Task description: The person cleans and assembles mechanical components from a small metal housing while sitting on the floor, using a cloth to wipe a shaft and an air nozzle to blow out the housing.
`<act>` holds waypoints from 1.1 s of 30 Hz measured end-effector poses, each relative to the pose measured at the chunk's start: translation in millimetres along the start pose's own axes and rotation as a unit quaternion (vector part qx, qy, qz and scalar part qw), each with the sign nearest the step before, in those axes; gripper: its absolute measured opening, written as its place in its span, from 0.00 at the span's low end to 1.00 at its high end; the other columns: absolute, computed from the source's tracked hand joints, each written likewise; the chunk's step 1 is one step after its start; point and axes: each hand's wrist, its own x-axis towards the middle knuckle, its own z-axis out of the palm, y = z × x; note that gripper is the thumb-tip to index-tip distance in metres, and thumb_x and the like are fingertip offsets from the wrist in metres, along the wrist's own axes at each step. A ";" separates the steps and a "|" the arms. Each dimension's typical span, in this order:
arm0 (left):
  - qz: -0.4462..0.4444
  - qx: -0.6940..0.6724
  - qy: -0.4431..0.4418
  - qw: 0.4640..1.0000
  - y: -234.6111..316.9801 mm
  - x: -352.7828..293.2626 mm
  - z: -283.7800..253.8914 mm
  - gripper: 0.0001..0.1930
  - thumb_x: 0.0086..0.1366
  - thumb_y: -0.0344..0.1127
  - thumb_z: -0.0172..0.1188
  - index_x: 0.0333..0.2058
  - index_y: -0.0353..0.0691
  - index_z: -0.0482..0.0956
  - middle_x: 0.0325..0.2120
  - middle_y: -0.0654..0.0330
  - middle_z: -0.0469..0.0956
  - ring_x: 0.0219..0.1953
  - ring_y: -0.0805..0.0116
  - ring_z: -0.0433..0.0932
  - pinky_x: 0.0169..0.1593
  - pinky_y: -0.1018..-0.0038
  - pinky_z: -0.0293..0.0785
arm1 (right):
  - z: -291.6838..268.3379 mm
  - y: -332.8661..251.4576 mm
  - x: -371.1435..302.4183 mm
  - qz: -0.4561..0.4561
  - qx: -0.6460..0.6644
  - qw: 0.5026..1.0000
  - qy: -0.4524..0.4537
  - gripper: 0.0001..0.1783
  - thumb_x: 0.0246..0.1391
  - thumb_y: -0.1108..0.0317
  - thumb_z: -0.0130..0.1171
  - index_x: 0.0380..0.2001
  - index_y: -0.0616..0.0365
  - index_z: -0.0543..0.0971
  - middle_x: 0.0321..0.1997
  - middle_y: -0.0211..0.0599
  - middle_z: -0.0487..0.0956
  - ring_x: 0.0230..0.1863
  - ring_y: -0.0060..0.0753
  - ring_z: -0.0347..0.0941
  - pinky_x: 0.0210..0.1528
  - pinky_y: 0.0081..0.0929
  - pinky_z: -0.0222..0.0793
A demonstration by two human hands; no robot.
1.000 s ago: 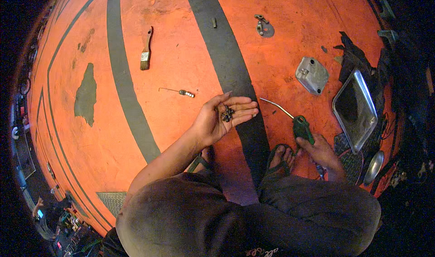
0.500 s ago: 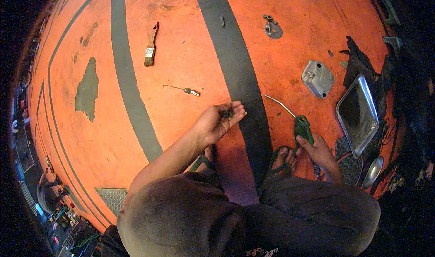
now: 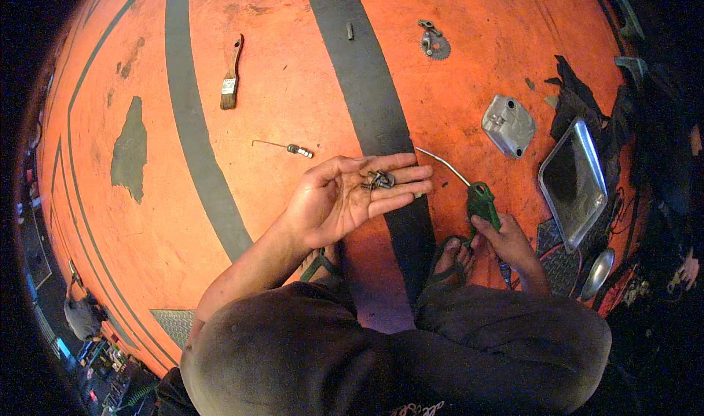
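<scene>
My left hand (image 3: 323,203) is turned palm up, its fingers stretched out. A small heap of dark metal bolts (image 3: 380,180) rests on it where the fingers begin. In my right hand (image 3: 513,244) is a green air blow gun (image 3: 482,207), gripped by its handle. The gun's long bent metal nozzle (image 3: 447,165) points up and left, its tip just off my left fingertips. A hook pick (image 3: 299,151) with a dark and silver handle lies on the orange floor beyond my left hand.
Further off lie a paintbrush (image 3: 230,86), a small pin (image 3: 350,31) and a toothed metal part (image 3: 435,43). At the right are a metal cover plate (image 3: 507,126), a metal tray (image 3: 543,172) and a round dish (image 3: 598,275). My sandalled feet stand close beneath my hands.
My left hand has opened from a tilted cup to a flatter palm, bringing the bolts into plain sight. My right hand keeps its grip on the blow gun. The view has shifted slightly.
</scene>
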 end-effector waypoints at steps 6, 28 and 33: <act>0.006 0.018 -0.019 1.000 0.7 1.8 -1.1 0.33 0.70 0.43 0.42 0.65 0.22 0.50 0.67 0.32 0.47 0.69 0.38 0.50 0.68 0.59 0.61 | 0.4 -4.5 -1.6 -0.003 0.002 1.000 0.002 0.22 0.63 0.47 0.53 0.32 0.57 0.76 0.22 0.31 0.80 0.14 0.20 0.68 0.18 0.22 0.62; 0.343 0.877 0.328 0.072 145.8 76.7 -136.0 0.16 0.62 0.25 0.52 0.49 0.33 0.71 0.41 0.43 0.72 0.44 0.44 0.70 0.49 0.58 0.69 | -26.2 41.8 -10.2 -0.035 0.113 0.992 0.047 0.17 0.63 0.54 0.56 0.31 0.57 0.78 0.21 0.26 0.77 0.21 0.18 0.70 0.25 0.22 0.65; 0.337 0.879 0.338 -0.007 145.3 78.0 -137.6 0.15 0.65 0.28 0.51 0.51 0.35 0.71 0.49 0.45 0.71 0.49 0.44 0.68 0.54 0.57 0.67 | -48.2 52.2 -15.3 0.010 0.143 0.990 -0.005 0.17 0.62 0.52 0.57 0.35 0.56 0.80 0.20 0.25 0.74 0.19 0.15 0.68 0.21 0.20 0.61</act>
